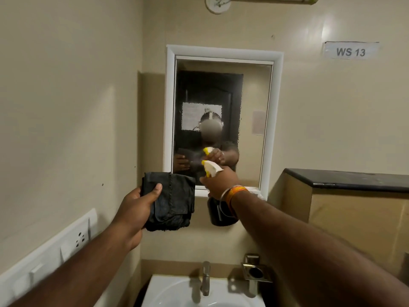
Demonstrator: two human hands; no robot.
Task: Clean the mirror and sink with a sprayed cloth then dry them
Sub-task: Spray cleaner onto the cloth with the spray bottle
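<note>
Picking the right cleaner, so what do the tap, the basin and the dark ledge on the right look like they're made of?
Upright tap: brushed metal, dull grey sheen. White rounded basin: likely glazed ceramic, smooth and glossy. Black ledge: probably polished stone, dark with faint reflections.

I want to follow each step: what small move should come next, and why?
Probably squeeze the trigger: the right hand aims the spray bottle at the folded black cloth held up by the left hand, and the mirror is not yet wiped.

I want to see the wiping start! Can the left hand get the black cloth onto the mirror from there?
Probably yes. The left hand holds the black cloth up just below the mirror, nothing between them. The right hand with the spray bottle sits beside it and might crowd the lower glass.
</note>
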